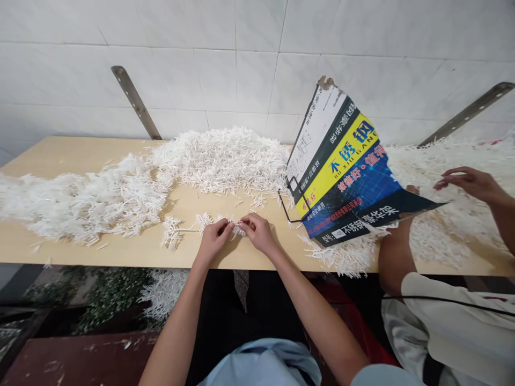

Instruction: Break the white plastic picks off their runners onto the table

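Close together over the front of the table, both of my hands pinch at a white artificial branch (171, 229). My left hand (214, 238) is closed, thumb against fingertips, on the branch's right part. Just to the right, my right hand (259, 231) is closed in a similar pinch on small white twigs (237, 229) of it. The branch's bushy end lies on the table left of my hands, and the fingers partly hide the rest. Behind my hands is a heap of loose white twig pieces (225, 158). Bushier white branches (88, 203) are piled at the left.
A printed cardboard sheet (341, 177) stands tilted on the wooden table (132, 252), held by a black wire stand (287, 209). Beyond it, a co-worker's hand (472, 182) hovers over more white pieces (438, 241). Metal brackets (137, 102) rise against the tiled wall. Green foliage (108, 297) lies below the table.
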The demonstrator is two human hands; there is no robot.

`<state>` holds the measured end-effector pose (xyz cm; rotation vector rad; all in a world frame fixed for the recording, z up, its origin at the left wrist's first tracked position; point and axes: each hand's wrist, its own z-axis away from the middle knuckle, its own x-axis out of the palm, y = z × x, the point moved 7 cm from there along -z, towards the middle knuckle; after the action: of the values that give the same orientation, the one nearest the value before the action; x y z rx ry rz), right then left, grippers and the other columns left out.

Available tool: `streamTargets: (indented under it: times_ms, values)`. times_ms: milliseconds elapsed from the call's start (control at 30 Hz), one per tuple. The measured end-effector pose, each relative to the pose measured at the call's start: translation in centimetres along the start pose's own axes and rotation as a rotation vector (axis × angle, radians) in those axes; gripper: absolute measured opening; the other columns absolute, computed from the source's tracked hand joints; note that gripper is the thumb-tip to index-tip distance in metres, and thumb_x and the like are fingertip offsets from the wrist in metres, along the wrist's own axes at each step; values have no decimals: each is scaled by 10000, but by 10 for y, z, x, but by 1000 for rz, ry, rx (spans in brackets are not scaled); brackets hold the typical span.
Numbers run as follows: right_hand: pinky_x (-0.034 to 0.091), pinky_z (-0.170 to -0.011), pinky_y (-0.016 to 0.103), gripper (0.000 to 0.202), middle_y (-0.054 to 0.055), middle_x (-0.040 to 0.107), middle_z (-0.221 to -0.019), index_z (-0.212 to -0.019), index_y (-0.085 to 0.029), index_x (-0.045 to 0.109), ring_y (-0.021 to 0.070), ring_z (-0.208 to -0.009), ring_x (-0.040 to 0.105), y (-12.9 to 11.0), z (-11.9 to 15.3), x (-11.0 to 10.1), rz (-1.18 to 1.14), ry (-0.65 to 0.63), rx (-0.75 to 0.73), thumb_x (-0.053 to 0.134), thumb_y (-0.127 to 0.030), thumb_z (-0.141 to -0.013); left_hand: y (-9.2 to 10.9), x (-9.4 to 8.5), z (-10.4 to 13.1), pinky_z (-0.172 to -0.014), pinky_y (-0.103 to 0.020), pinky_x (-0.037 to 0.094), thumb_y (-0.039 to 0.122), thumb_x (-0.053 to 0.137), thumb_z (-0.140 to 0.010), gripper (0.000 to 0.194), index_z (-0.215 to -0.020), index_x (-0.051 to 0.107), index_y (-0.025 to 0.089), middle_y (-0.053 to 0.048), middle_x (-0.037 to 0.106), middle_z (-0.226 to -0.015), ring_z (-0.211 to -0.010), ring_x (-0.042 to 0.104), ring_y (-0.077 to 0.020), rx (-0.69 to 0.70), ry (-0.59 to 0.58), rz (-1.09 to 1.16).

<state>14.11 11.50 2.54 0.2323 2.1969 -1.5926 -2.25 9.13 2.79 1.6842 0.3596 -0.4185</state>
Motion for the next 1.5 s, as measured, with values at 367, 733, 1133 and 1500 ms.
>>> streamTargets:
  times_ms: [367,733,1133,1500]
  values:
    - [555,-766,348,261,103,737,-1026,-1073,-212,648,233,-905,696,9,10,-31,-153,342,55,484,-401,-1000,-17,-3,0,-542,-277,252,454,591,-896,441,-570,443,197,39,370,-534,-554,379,-122,-69,133,-59]
    - [548,-821,331,315,57,724,-1042,-1225,-280,663,217,-925,699,-55,228,51,94,-550,54,434,-175,-1035,-15,-3,-1,-559,-262,288,352,629,-897,338,-625,515,186,37,428,-568,-582,404,-115,-9,197,21]
    - [492,-974,416,481,99,716,-1199,-1408,-271,586,293,-1124,661,-36,259,53,130,-1033,342,617,-365,-937,-23,-1,-4,-596,-243,290,329,642,-943,322,-689,561,149,44,418,-601,-594,403,-88,23,185,48]
    - [484,-917,396,462,161,763,-1112,-1249,-200,744,360,-1111,675,-68,263,48,207,-1145,544,622,-379,-841,-18,-2,-2,-541,-282,261,324,658,-914,366,-611,499,194,37,403,-562,-556,372,-109,12,196,70]
